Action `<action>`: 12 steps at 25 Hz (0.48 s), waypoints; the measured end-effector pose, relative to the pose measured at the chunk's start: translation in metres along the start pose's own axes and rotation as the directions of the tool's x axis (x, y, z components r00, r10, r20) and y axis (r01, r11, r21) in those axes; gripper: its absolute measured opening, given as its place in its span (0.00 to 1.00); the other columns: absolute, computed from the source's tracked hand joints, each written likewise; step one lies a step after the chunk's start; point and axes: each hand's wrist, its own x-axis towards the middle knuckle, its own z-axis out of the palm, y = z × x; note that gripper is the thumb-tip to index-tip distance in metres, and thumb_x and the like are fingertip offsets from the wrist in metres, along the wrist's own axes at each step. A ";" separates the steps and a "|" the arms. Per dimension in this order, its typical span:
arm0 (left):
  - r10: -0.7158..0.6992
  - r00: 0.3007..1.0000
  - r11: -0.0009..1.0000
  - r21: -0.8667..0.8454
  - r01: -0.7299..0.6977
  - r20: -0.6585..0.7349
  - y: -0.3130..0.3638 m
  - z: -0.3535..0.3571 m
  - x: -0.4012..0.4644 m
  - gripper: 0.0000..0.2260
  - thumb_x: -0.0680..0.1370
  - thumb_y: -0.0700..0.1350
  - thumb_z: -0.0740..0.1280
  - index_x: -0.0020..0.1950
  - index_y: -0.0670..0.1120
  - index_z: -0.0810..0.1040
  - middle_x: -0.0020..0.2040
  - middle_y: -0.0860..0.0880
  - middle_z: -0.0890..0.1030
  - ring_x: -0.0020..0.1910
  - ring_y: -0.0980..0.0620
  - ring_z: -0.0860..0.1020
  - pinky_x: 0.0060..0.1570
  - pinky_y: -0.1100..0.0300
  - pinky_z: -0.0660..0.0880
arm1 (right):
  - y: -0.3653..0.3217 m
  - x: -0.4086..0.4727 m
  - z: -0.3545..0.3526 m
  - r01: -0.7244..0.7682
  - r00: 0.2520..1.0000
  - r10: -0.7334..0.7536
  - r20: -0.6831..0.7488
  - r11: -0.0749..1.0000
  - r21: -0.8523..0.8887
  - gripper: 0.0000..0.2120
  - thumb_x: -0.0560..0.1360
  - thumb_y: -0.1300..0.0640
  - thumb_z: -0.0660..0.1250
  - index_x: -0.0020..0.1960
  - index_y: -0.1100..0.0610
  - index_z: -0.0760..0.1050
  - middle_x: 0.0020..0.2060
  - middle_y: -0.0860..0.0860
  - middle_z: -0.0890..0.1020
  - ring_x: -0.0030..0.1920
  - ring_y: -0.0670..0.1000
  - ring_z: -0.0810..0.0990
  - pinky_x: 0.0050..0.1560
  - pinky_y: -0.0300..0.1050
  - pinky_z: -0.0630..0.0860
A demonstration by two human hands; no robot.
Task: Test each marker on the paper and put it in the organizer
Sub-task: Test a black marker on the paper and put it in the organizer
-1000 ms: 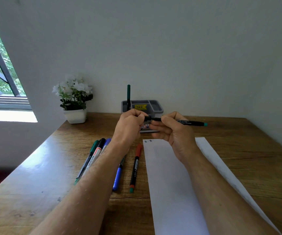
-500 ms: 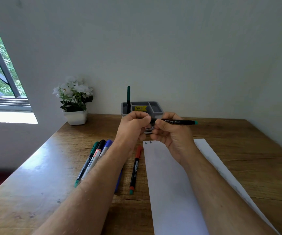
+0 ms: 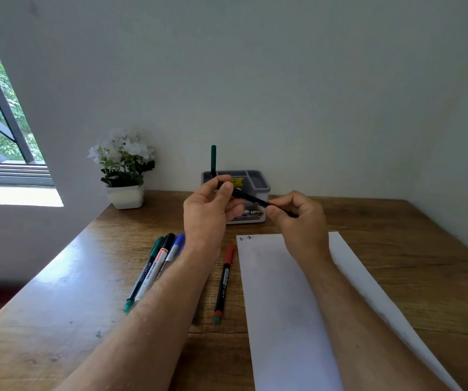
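Observation:
Both hands hold one black marker [image 3: 251, 198] in the air in front of the grey organizer [image 3: 263, 185]. My left hand [image 3: 206, 214] pinches its upper left end, my right hand [image 3: 300, 218] grips its lower right end. A green marker [image 3: 213, 160] stands upright in the organizer's left compartment. The white paper [image 3: 283, 300] lies on the desk below my right arm, with two small scribbles at its top left corner. Left of it lie a red-capped marker [image 3: 223, 282] and a bunch of green, black and blue-capped markers [image 3: 156, 266], partly hidden by my left forearm.
A white pot of white flowers [image 3: 124, 173] stands at the back left of the wooden desk [image 3: 58, 311]. The wall runs right behind the organizer. A window is at the far left.
The marker lay level with its teal end sticking out to the right; now it tilts up to the left and my right hand has slid over that end. My hands have moved apart.

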 end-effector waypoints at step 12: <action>0.026 0.995 0.998 0.053 -0.032 0.099 -0.007 0.008 -0.005 0.19 0.79 0.35 0.68 0.67 0.51 0.75 0.51 0.44 0.85 0.50 0.48 0.86 0.47 0.55 0.83 | -0.002 -0.001 0.004 -0.296 0.948 0.260 0.185 0.932 0.209 0.11 0.81 0.60 0.64 0.40 0.57 0.76 0.23 0.46 0.69 0.21 0.43 0.62 0.23 0.37 0.59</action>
